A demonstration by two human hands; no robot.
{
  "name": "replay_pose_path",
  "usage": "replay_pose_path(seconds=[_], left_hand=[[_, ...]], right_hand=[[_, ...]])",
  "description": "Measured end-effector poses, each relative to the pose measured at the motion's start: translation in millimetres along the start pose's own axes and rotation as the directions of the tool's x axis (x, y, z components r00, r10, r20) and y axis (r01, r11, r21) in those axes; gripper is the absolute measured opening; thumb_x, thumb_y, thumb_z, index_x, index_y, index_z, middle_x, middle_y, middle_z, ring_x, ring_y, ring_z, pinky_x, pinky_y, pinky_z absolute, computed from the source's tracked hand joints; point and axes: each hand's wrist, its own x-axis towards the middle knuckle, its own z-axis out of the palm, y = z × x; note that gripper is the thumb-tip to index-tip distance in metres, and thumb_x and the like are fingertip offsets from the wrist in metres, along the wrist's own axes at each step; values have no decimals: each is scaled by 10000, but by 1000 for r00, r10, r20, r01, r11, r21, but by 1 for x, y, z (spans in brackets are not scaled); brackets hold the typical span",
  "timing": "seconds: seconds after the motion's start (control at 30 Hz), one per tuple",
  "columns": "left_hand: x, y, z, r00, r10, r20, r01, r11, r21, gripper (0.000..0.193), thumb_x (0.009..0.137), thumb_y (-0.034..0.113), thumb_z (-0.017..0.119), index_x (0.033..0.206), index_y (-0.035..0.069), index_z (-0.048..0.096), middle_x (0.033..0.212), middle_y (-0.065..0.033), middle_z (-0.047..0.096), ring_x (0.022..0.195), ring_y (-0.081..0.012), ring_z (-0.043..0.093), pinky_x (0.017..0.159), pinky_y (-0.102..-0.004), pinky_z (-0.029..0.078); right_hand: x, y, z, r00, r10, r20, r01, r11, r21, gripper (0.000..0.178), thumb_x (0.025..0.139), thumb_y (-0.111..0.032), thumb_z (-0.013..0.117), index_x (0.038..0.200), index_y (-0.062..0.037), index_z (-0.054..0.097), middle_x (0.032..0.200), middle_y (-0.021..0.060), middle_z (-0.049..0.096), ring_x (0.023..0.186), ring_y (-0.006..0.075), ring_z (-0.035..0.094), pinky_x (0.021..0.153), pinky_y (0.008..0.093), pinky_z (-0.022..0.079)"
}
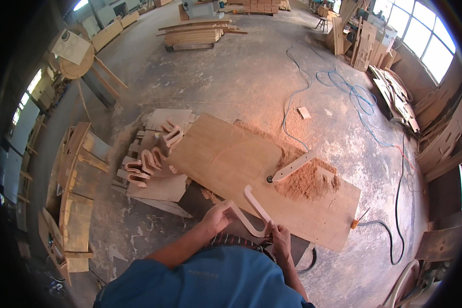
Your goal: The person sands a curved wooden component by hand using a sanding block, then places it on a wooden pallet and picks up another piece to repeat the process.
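Observation:
A pale wooden U-shaped piece (258, 205) is held up at the near edge of the plywood tabletop (226, 159). My left hand (218, 217) grips the end of one of its legs. Near its curved bend, my right hand (280, 241) is closed on it; some of those fingers are hidden. Farther up the tabletop, a wooden arm with holes (295, 167) reaches over the surface, and a small dark round part (270, 179) sits at its tip. Reddish sawdust (308, 184) is heaped around that arm.
Several similar curved wooden pieces (150, 160) lie left of the tabletop on stacked boards (161, 189). An orange-ended cable (355, 224) meets its right edge. Blue hose (354, 92) winds across the floor. Stacked planks (195, 35) stand far ahead; a wooden frame (79, 200) is at left.

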Motion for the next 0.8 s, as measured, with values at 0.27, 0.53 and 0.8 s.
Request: replay_pose_path(seconds=[0.27,0.53,0.8], left_hand=[[19,3,-4,989,-144,-43,149,978,144,353,1009,256,635,1293,50,590,1241,-128,671,1161,-298,639,1036,-508,511],[32,-13,-34,975,-212,-63,216,973,83,375,1008,247,658,1314,44,583,1270,-155,653,1199,-308,619,1101,-506,479],[76,-35,-40,973,-226,-45,229,971,64,340,1001,222,675,1268,34,581,1190,-129,641,1130,-298,621,1052,-505,522]], right_hand=[[24,23,-16,979,-183,-94,164,971,-175,247,974,-216,664,867,1,710,699,-9,591,638,72,519,572,241,373],[66,60,-20,972,-114,-205,132,988,79,317,1025,-223,636,1028,76,741,839,75,718,710,120,639,683,264,523],[86,58,-33,875,-295,-384,131,908,-398,304,992,-247,665,1087,31,744,878,115,724,795,199,662,739,329,526]])
